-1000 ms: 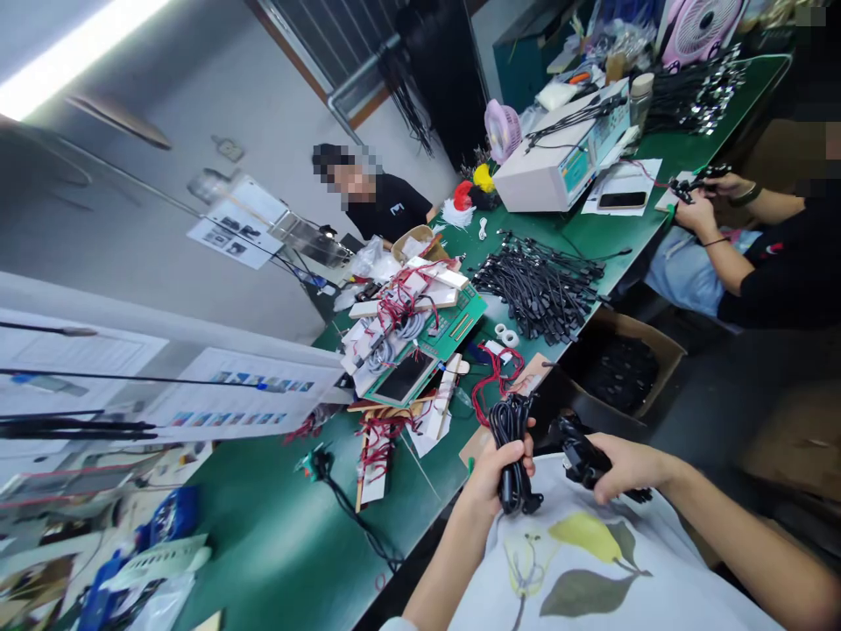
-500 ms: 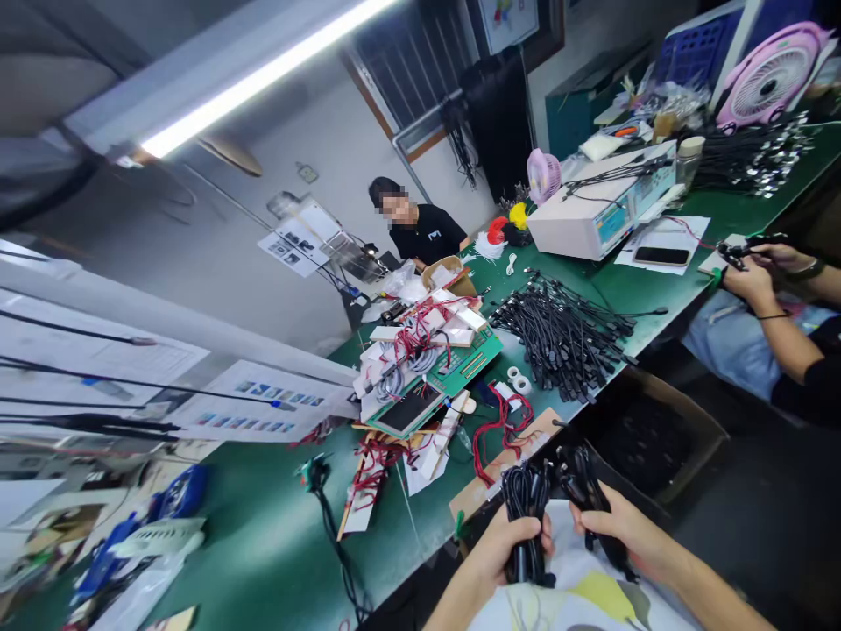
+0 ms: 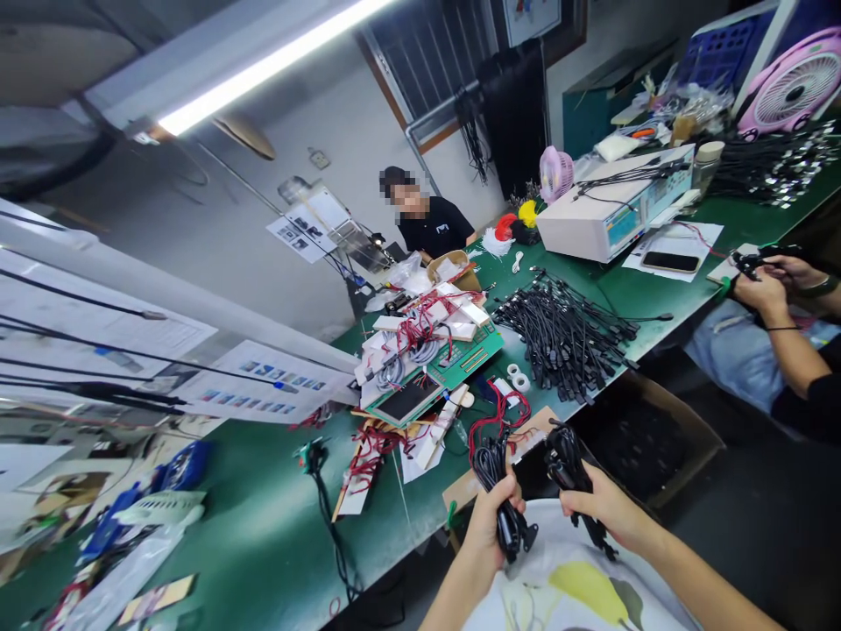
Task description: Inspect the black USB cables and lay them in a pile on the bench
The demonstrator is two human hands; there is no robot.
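Observation:
My left hand (image 3: 490, 521) is closed round a coiled bundle of black cable (image 3: 496, 486) just off the near edge of the green table (image 3: 276, 526). A second bundle of black cable (image 3: 568, 464) is gripped in my right hand (image 3: 604, 508), right beside the first. Both bundles hang over my lap, above a white printed shirt (image 3: 578, 587). Red wires on a brown card (image 3: 503, 421) lie on the table just beyond my hands.
A heap of black cables (image 3: 565, 337) covers the table's middle, with a green test board (image 3: 437, 372) and wired white blocks to its left. A cardboard box (image 3: 657, 434) stands on the floor. One person sits across the table; another person's hands (image 3: 766, 285) work at right near a beige instrument (image 3: 614, 215).
The view has tilted up and swung left. My two hands have come closer together, each keeping its cable bundle, and now sit nearer the table edge.

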